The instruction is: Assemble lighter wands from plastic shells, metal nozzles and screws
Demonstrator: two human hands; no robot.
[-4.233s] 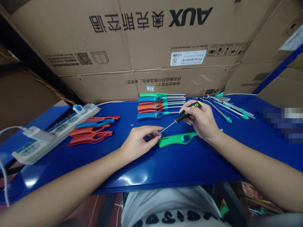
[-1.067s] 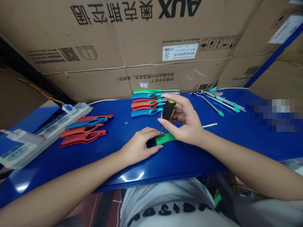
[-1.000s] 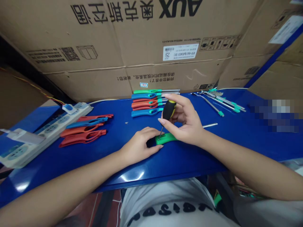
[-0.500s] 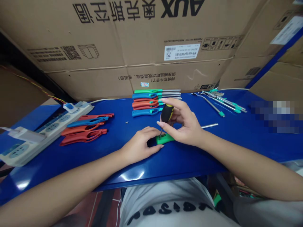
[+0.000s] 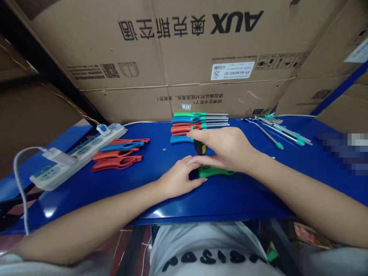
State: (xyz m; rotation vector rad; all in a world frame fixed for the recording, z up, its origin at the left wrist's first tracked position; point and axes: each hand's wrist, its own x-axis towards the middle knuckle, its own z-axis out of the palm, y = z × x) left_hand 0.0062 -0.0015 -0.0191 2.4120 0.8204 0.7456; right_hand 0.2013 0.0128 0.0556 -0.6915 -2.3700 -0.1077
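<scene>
A green gas lighter [image 5: 215, 172] lies on the blue table, pinched at its left end between the thumb and fingers of my left hand [image 5: 178, 177]. My right hand [image 5: 230, 148] is closed round a black and yellow screwdriver [image 5: 198, 147] that stands almost upright. Its shaft reaches down to the lighter's left end; the exact contact of the tip is hard to make out. The palm covers the top of the screwdriver handle and part of the lighter. Beyond the right wrist, the end of a metal tube [image 5: 272, 157] peeks out.
Several assembled lighters [image 5: 184, 120] lie in a row at the back. Red, blue and orange handle shells [image 5: 117, 164] lie left, beside a white power strip [image 5: 64, 168]. Metal tubes with green ends [image 5: 283, 132] are piled right. Tiny metal parts [image 5: 165, 149] lie mid-table. A cardboard box [image 5: 172, 57] stands behind.
My right hand has shifted its grip, so its palm now lies over the screwdriver's top. My left hand still holds the lighter's end. The camera view has tilted up and turned slightly left.
</scene>
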